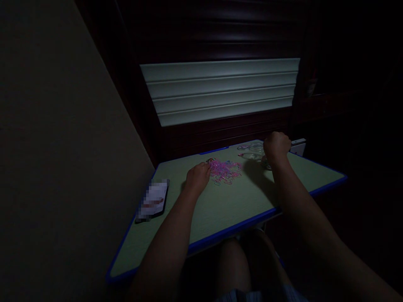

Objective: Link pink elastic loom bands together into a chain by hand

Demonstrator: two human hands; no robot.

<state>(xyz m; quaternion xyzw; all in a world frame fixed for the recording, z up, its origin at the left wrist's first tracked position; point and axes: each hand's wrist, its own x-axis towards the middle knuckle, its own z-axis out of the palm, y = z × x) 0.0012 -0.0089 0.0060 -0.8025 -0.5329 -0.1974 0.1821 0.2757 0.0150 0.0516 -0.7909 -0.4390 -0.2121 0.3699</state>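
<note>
A loose pile of small pink and purple bands or strips lies on the pale table. My left hand is at the pile's left side, its fingers curled and close against the nearest strands. What its fingertips hold, if anything, is hidden. Above the table's right part, my right hand is raised in a closed fist, and I cannot make out what is inside it. Clear, shiny items that look like plastic pouches or small containers sit beyond and beside the right hand, partly covered by it. The light is dim.
A dark-edged flat device, blurred over, rests near the table's left edge. Blue trim borders the tabletop. A slatted panel stands behind it, with a wall on the left. A white-edged object shows past the right hand.
</note>
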